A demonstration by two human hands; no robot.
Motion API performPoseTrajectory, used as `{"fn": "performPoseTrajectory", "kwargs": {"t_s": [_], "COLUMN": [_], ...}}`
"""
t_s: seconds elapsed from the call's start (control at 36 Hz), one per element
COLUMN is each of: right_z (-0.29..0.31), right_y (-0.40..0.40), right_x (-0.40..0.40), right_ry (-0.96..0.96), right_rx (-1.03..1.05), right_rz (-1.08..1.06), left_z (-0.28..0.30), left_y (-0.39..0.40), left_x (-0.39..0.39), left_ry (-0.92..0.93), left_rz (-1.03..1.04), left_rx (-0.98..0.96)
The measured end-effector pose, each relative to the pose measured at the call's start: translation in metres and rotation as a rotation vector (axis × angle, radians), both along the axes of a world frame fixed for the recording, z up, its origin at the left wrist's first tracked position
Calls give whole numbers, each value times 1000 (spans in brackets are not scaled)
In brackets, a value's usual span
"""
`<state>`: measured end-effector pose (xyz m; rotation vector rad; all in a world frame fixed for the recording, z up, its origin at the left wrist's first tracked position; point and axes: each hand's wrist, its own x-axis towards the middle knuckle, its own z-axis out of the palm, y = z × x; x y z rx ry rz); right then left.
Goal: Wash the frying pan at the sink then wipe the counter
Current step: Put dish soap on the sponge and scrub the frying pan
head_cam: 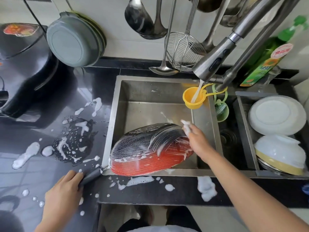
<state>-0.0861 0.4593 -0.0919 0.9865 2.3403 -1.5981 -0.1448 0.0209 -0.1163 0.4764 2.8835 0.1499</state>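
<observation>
Frying pan point(151, 149) across sink point(115, 104); perhaps room behind.

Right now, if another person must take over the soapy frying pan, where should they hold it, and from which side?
Hold the frying pan by its grey handle, coming from the left over the counter. The handle sticks out past the sink corner, where the left hand already holds it. The body is foamy, tilted bottom-up, probably slippery.
</observation>
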Motion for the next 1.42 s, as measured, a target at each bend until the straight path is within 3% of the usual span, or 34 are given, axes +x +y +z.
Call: {"fn": "performPoseTrajectory", "kwargs": {"t_s": [0.14, 0.19, 0.39, 0.5, 0.58, 0.67, 0.83, 1.03, 1.28, 1.42], "right_z": [40, 37, -21, -10, 2, -1, -18, -34, -42, -46], "right_y": [-47, -47, 19, 7, -1, 5, 20, 43, 17, -10], "right_x": [38, 35, -14, 26, 56, 38, -7, -10, -33, -23], "right_ry": [293, 349, -116, 5, 156, 96, -114, -73, 48, 105], "right_rx": [302, 315, -290, -301, -211, -180, -641, -610, -841, -856], "right_rz": [320, 359, -102, -182, -81, -2, -371, -540, -596, -860], "left_z": [-1, -3, -8, -5, 0, 3, 26, 41, 52, 43], "left_y": [-6, -8, -5, -6, -1, 1, 12, 33, 71, 84], "left_x": [-1, -3, -4, -10, -13, -15, -24, -75, -99, -69], "left_ry": [-30, -28, -31, -83, -118, -142, -224, -269, -363, -411], "left_rz": [-11, -16, -14, 6, 17, 41, 61, 59, 76, 118], "left_rx": [-6, -5, -15, -26, -34, -60, -107, -64, -61, 66]}}
